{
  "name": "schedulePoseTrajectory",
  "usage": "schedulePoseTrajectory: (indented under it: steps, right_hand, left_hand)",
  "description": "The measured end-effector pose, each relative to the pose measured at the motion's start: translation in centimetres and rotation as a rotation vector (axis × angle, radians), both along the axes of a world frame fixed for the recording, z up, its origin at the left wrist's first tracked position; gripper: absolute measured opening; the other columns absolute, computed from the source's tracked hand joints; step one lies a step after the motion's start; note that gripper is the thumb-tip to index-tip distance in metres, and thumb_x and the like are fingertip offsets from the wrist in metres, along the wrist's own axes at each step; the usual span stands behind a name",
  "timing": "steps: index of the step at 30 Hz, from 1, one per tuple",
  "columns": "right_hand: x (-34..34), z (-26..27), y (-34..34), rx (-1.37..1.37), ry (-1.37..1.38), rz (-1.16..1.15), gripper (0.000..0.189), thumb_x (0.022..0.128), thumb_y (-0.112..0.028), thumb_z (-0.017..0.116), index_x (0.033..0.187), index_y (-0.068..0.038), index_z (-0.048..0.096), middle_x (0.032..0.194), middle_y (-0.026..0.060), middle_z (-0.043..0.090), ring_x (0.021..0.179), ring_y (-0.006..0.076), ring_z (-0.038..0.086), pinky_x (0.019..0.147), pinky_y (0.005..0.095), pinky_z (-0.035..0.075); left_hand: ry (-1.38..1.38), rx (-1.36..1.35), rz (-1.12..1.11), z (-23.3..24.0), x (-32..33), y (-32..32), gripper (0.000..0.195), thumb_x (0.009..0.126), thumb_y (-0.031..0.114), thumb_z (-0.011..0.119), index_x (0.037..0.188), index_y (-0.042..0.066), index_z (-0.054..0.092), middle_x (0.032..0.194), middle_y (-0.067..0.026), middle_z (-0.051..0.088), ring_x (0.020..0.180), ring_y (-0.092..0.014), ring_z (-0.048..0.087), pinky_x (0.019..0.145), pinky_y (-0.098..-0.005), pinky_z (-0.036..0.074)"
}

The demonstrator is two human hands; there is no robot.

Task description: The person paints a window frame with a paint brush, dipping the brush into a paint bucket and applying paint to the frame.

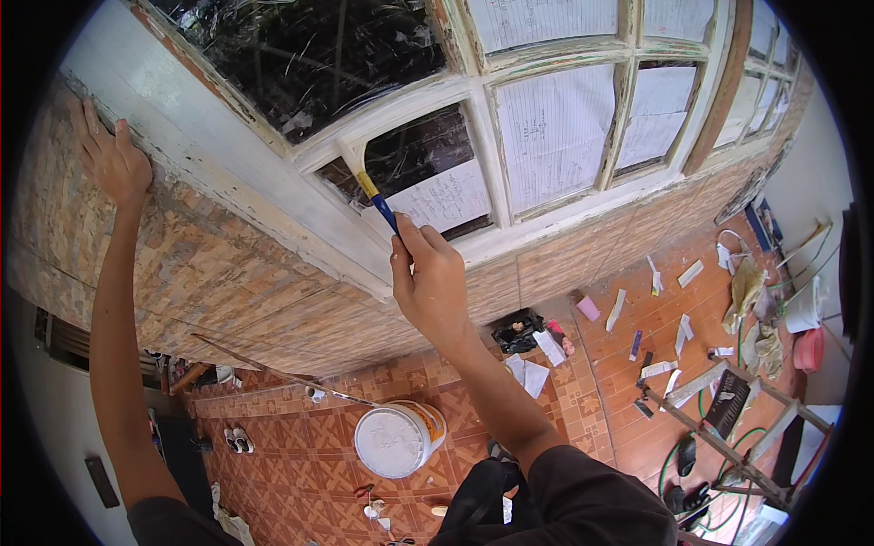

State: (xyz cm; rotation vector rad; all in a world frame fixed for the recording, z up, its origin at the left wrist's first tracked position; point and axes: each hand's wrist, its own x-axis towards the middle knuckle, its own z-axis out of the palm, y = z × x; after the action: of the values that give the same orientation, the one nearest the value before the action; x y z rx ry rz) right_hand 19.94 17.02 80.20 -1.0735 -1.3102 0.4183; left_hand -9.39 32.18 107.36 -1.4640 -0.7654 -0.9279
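Observation:
My right hand point(430, 276) is closed around the blue handle of a paintbrush point(377, 198). The brush's pale bristles touch the white window frame point(497, 153) at the corner of a small lower pane. Paper sheets with handwriting point(556, 136) cover several panes, and a large dark pane point(307, 54) sits above the brush. At the far left my left hand point(113, 157) lies with fingers spread against the stone-tiled wall, beside the wide white outer board point(205, 136) of the frame. It holds nothing.
A lidded white bucket point(390, 442) stands on the tiled floor below, with a long thin rod point(287, 374) reaching towards it. A ladder point(737, 430), a green hose and scattered paper strips point(614, 310) are at the right. A black plastic bag point(517, 332) lies by the wall.

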Motion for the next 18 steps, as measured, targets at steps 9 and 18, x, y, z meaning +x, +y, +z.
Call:
schedulePoseTrajectory:
  steps: [9,18]
  right_hand:
    - [4.3,-0.3,1.7,0.041,-0.052,-0.136,0.030,0.088,-0.002,0.063,0.117,0.005,0.063,0.079,0.0180,0.060,0.063,0.0365,0.062,0.056,0.0423,0.050]
    - [6.6,-1.6,2.1,0.066,0.009,-0.430,0.033,0.090,-0.002,0.063,0.122,0.003,0.063,0.077,0.0140,0.056,0.058,0.0302,0.061,0.049,0.0386,0.048]
  left_hand:
    - [0.030,-0.016,0.004,0.3,0.2,-0.2,0.059,0.102,0.036,0.037,0.154,0.008,0.034,0.162,-0.0090,0.027,0.145,-0.032,0.027,0.119,-0.0482,0.016]
    - [0.040,-0.013,0.079,0.2,0.3,0.1,0.062,0.104,0.044,0.028,0.154,0.007,0.032,0.163,-0.0104,0.025,0.145,-0.035,0.026,0.118,-0.0511,0.016]
